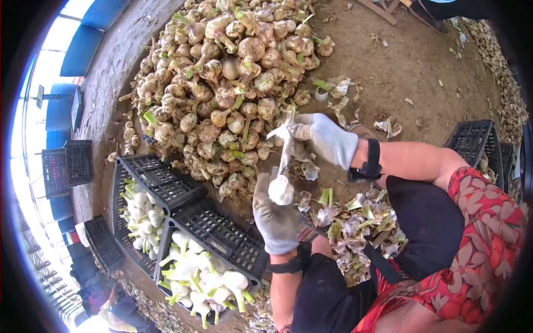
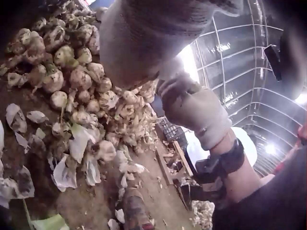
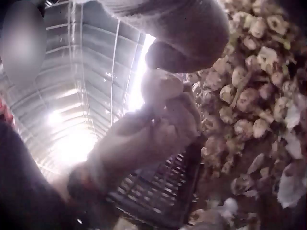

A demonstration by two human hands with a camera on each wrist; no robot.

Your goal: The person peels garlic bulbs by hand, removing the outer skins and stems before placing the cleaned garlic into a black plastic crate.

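A white peeled garlic bulb (image 1: pixel 281 190) rests in my gloved left hand (image 1: pixel 276 219), its fingers curled round it. Up and to the right, my gloved right hand (image 1: pixel 331 139) pinches the pale stem and loose skin (image 1: pixel 288 136) that run up from the bulb. In the right wrist view the bulb (image 3: pixel 162 86) shows between the left hand (image 3: pixel 148 139) below and the right hand (image 3: pixel 177 28) above. The left wrist view shows the right hand (image 2: pixel 196 110) with bent fingers, close to the left glove (image 2: pixel 153 38), which hides the bulb.
A large heap of unpeeled garlic (image 1: pixel 222 83) lies ahead. Black crates (image 1: pixel 216 233) at the lower left hold white bulbs (image 1: pixel 205 283) with green stems. Peeled skins (image 1: pixel 361 227) are piled by my legs. Another crate (image 1: pixel 472 141) stands at the right, and a wooden frame (image 1: pixel 380 11) at the top.
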